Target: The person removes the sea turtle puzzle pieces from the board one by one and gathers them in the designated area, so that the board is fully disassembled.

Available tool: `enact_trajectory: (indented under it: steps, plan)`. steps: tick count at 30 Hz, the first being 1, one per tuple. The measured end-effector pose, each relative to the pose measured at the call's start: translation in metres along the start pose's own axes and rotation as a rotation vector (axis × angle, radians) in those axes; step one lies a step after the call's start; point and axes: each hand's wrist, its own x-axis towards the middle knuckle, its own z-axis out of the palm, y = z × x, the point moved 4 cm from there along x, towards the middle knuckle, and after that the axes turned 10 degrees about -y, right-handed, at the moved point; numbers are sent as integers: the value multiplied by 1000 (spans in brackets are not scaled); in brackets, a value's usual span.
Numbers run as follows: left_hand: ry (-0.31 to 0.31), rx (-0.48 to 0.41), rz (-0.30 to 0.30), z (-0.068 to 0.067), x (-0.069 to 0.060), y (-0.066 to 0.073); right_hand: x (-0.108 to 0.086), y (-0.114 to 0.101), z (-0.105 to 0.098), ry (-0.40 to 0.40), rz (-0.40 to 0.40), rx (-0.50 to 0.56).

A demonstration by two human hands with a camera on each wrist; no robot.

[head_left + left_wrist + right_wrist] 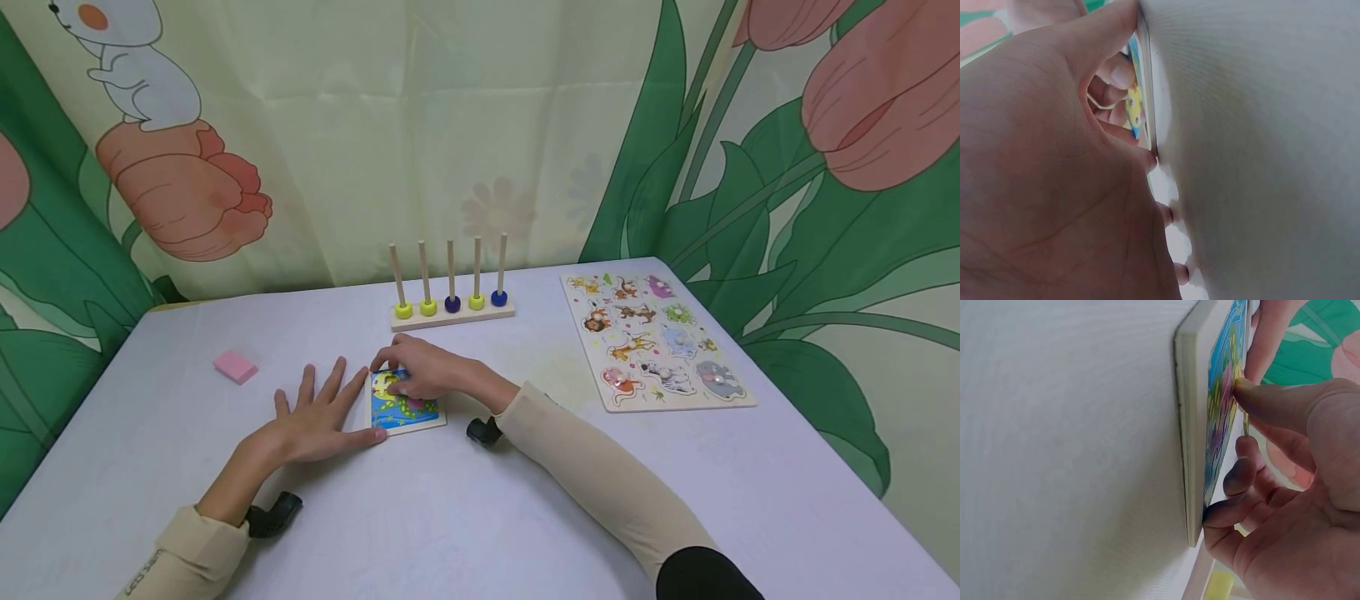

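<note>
Closest in, 2 cream sleeves with black wrist cameras come in from the near side of this little puzzle board, which lies flat on the white-covered desk. The left hand is spread wide at the board's left edge, thumb on the near corner and index finger up by the far corner, so it looks like it's steadying things. The right hand is over the board, and going by the wrist views it's pinching a thin yellow-faced piece tipped up at the left part. Progress-wise, I'd say most of the blue picture is down in its frame and that 1 piece is what's not flat; can't tell if it's going in or coming out, since fingers cover the slot. Off to the board's left there's a pink block, well apart. Right of the board and a bit beyond sits an animal board, and behind it all, a 5-peg stand, 1 bead per peg.
</note>
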Motion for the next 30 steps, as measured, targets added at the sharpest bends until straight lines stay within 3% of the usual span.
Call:
enact_trajectory:
  steps: [13,30]
  plan:
    - [34,16,-2,6,11,-12,-2,1,-3,3,-7,1]
    - [59,-3,10,7,9,-10,-17,16,-11,6,-15,35]
